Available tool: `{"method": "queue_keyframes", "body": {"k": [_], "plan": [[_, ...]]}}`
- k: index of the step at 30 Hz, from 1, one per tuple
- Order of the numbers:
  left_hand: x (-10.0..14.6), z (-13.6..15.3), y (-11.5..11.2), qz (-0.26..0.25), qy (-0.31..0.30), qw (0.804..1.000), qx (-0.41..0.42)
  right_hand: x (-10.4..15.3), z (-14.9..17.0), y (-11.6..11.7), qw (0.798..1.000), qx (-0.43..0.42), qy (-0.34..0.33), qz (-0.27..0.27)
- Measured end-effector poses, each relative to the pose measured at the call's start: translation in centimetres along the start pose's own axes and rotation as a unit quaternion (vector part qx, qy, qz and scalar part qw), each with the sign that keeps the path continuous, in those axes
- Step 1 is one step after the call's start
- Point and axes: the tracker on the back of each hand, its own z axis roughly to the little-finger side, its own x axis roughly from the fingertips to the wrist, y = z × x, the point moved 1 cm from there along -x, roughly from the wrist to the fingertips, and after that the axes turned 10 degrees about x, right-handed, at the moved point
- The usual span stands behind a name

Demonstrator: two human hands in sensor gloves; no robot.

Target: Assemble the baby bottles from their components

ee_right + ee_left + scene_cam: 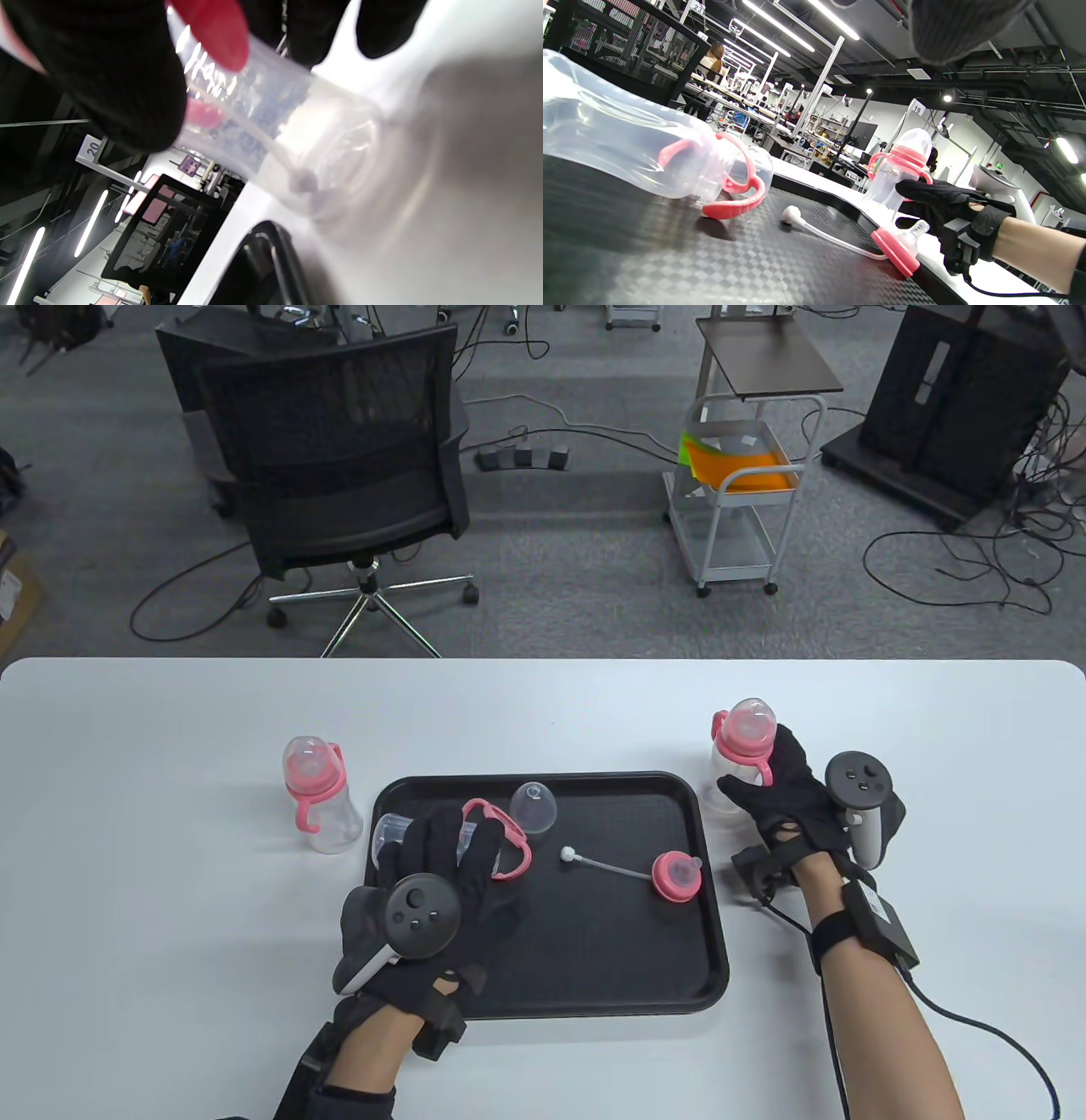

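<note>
My right hand (761, 770) grips an assembled bottle (740, 746) with a pink collar and clear cap, standing on the table just right of the black tray (594, 976). Through the bottle's clear wall (305, 140) a straw shows inside. My left hand (462, 857) reaches over a clear bottle body (619, 135) lying on its side in the tray, fingers stretched and not wrapped round it. A pink handle ring (507, 836) lies at that bottle's neck. A clear dome cap (534, 806) and a pink nipple collar (676, 875) with its straw (607, 865) also lie in the tray.
A second assembled bottle (318, 797) stands on the white table (127, 814) left of the tray. Beyond the far table edge are an office chair (339, 475), a small white cart (738, 500) and floor cables.
</note>
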Motion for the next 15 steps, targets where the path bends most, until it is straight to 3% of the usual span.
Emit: {"method": "queue_keyframes", "body": {"k": [8,15], "plan": [[-0.2,0.2,-0.2,0.008,0.009,1.000,-0.013,2.1,0.7,-2.1,0.999,-0.007,-0.037,-0.017],[-0.4,0.9,-0.3,0.018,0.035,0.999,-0.023,5.1,-1.4,-4.4,0.995,-0.039,-0.087,-0.013]]}}
